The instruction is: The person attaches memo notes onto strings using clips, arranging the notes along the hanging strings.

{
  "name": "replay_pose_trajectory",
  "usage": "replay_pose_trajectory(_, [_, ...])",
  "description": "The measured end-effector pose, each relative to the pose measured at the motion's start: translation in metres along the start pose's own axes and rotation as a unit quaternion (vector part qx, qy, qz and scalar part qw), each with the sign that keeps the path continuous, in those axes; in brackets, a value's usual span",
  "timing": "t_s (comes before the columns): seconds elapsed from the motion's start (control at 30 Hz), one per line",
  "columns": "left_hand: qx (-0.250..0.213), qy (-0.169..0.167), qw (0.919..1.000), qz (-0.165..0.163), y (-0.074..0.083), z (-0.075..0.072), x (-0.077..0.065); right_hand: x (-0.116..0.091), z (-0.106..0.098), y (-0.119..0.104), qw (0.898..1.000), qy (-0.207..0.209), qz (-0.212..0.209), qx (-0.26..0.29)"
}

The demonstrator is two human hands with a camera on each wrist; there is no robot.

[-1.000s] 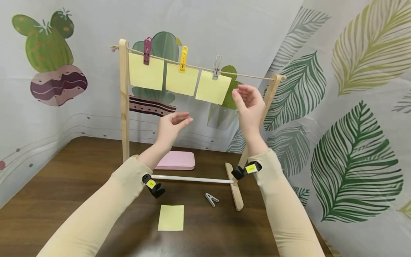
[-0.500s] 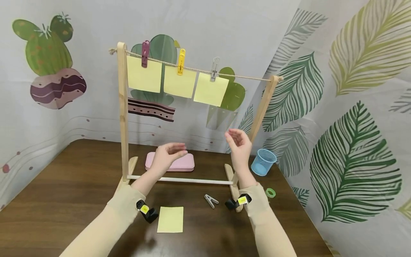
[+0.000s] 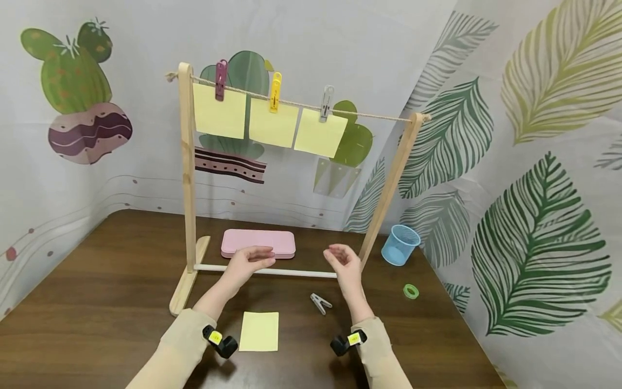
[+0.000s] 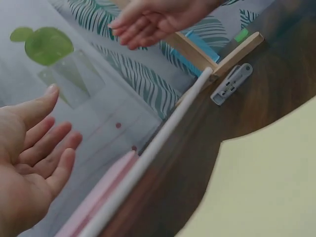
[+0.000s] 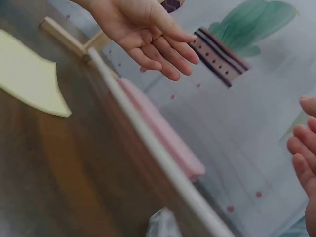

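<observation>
My left hand [image 3: 245, 265] is raised over the table in front of the rack's white crossbar [image 3: 296, 272], palm inward, fingers relaxed and holding nothing. Facing it, my right hand [image 3: 346, 265] also holds nothing, its fingers gently bent. Between and below them a grey clothespin [image 3: 320, 303] lies on the table, with a yellow paper sheet [image 3: 259, 332] to its left. Three yellow sheets hang from the rope [image 3: 374, 115] above: the left one under a purple clothespin [image 3: 221, 80], the middle one under a yellow clothespin [image 3: 275, 92], the right one under a clear grey clothespin [image 3: 326, 102].
The wooden rack [image 3: 188, 173] spans the back of the table. Behind its crossbar lies a pink case [image 3: 258, 242]. At the right edge stand a blue mesh cup [image 3: 400, 246] and a green tape roll [image 3: 410, 292]. A patterned curtain [image 3: 146, 108] hangs behind.
Both hands have come down from near the hanging sheets to just above the table. The blue cup and green tape roll have come into sight. The hanging sheets stay on the rope.
</observation>
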State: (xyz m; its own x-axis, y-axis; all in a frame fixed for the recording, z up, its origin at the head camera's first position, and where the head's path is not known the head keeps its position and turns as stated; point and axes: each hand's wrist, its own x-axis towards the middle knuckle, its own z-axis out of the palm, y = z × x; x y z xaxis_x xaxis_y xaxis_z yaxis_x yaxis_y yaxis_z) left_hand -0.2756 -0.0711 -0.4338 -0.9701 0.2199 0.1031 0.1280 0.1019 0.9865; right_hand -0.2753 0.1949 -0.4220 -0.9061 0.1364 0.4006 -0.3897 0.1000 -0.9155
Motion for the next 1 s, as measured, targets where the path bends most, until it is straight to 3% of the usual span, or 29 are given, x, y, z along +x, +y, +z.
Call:
replay_pose_trajectory(0.13, [0.010, -0.031, 0.9993, -0.017, -0.014, 0.000, -0.004, -0.014, -0.002, 0.001, 0.997, -0.048, 0.018, -0.059])
replay_pose_trajectory(0.27, [0.029, -0.076, 0.9966, -0.012, -0.022, -0.001, -0.009, -0.023, -0.005, -0.001, 0.987, -0.103, 0.013, -0.127])
replay_pose_trajectory(0.43, [0.060, -0.125, 0.9903, -0.012, -0.025, -0.002, -0.012, -0.021, -0.014, 0.023, 0.973, -0.150, 0.030, -0.173])
replay_pose_trajectory(0.73, [0.112, -0.229, 0.9668, 0.013, -0.025, 0.001, -0.015, -0.018, -0.034, 0.032, 0.937, -0.256, 0.039, -0.235])
replay_pose_trajectory(1.0, [0.201, -0.272, 0.9405, 0.031, -0.019, 0.002, -0.019, -0.019, -0.037, 0.028, 0.903, -0.317, 0.066, -0.281])
